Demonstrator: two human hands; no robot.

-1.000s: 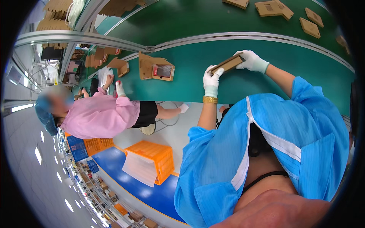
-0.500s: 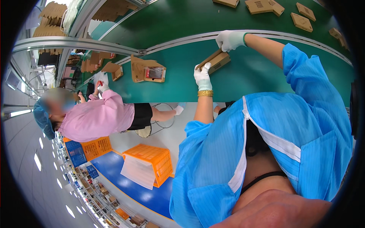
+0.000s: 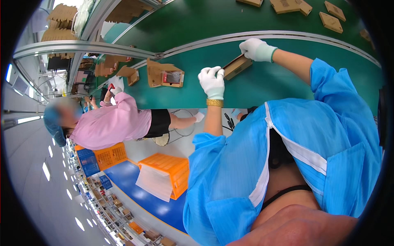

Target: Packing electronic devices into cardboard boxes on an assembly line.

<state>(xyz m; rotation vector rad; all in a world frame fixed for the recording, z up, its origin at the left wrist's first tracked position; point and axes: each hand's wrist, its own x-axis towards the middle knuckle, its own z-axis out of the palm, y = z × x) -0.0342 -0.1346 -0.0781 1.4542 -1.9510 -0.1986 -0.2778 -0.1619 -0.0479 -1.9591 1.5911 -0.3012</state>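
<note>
A flat brown cardboard box point(image 3: 239, 68) is tilted on the green bench, its lid edge slightly raised. My left hand point(image 3: 211, 83), in a white glove with a gold bracelet at the wrist, has its fingers curled at the box's left end, with thumb and fingertips at the corner. My right hand point(image 3: 259, 50), also white-gloved, pinches the lid edge at the far right corner. What is inside the box is hidden. To the left stands an open cardboard box point(image 3: 155, 78) with a red and grey packed item point(image 3: 172, 77) in it.
Several closed flat boxes point(image 3: 331, 22) lie on the dark green surface beyond the metal rail point(image 3: 197, 46). A smaller open box point(image 3: 131, 77) stands farther left. A co-worker in pink point(image 3: 107, 123) works at the bench's left. An orange crate point(image 3: 179, 172) sits on the floor.
My left hand has shifted left, from gripping the box's near side to its left end. My right hand has moved slightly right and down along the lid edge.
</note>
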